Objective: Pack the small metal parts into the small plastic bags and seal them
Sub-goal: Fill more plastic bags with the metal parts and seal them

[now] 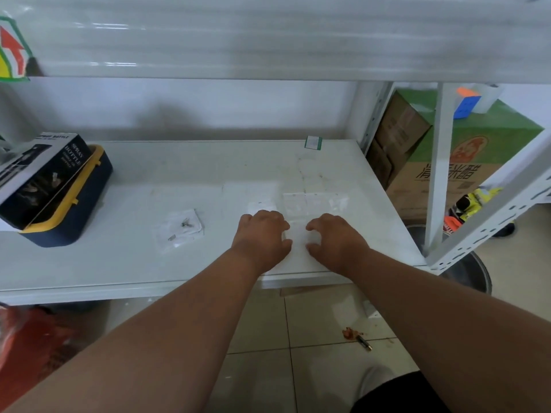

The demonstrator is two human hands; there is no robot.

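Together — both hands on clear, flat bag

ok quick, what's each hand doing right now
Left hand: fingers curled on a clear plastic bag lying on the shelf.
Right hand: fingers curled on the same bag.

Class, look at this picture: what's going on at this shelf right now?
A person stands at a white shelf packing small metal parts into clear bags. Both hands, left hand and right hand, rest with curled fingers on a small clear plastic bag near the front edge; whether it holds anything is unclear. More empty bags lie just behind. To the left, bags with metal parts lie set aside.
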